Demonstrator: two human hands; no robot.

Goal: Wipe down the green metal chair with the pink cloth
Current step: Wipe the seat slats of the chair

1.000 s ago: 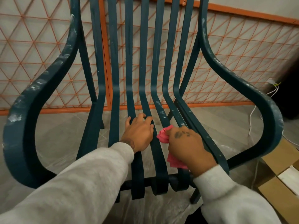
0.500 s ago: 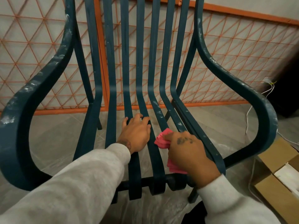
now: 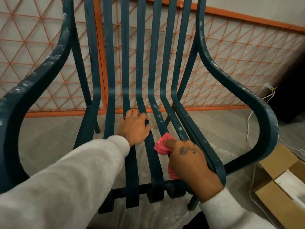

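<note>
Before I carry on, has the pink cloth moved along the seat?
No. The pink cloth sits just below the same white scuffs on the seat slat.

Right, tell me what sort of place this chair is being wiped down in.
Likely an indoor room under renovation or used for storage: clear plastic sheeting lies on the floor, orange wire-mesh panels stand against the wall, and open cardboard boxes sit beside loose white cables.
</note>
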